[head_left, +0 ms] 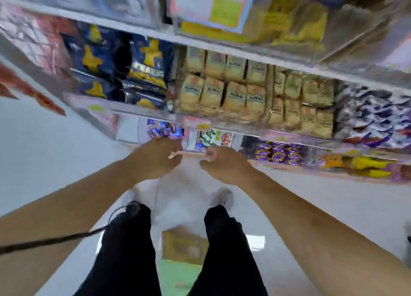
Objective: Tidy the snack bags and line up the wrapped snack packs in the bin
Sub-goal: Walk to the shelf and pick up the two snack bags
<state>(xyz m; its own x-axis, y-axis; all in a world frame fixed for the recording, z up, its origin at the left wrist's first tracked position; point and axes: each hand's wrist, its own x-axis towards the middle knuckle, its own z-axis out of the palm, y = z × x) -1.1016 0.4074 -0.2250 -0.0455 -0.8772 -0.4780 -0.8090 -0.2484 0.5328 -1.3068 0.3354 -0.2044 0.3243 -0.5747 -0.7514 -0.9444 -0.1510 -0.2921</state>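
The frame is motion-blurred. Tan wrapped snack packs (224, 86) stand in rows inside a clear bin (222, 120) on the middle shelf. Dark blue snack bags (142, 69) with yellow print lie jumbled in the section to their left. My left hand (155, 158) and my right hand (222, 164) hang side by side below that shelf, in front of the lowest shelf. Their fingers are loosely curled and I see nothing in either hand. Both are apart from the packs and bags.
Purple and white bags (375, 118) fill the shelf's right end. The bottom shelf holds purple candy packs (278, 153) and yellow bags (369, 166). A cardboard box (182, 244) sits on the white floor between my legs. A dark cord (55, 240) crosses my left arm.
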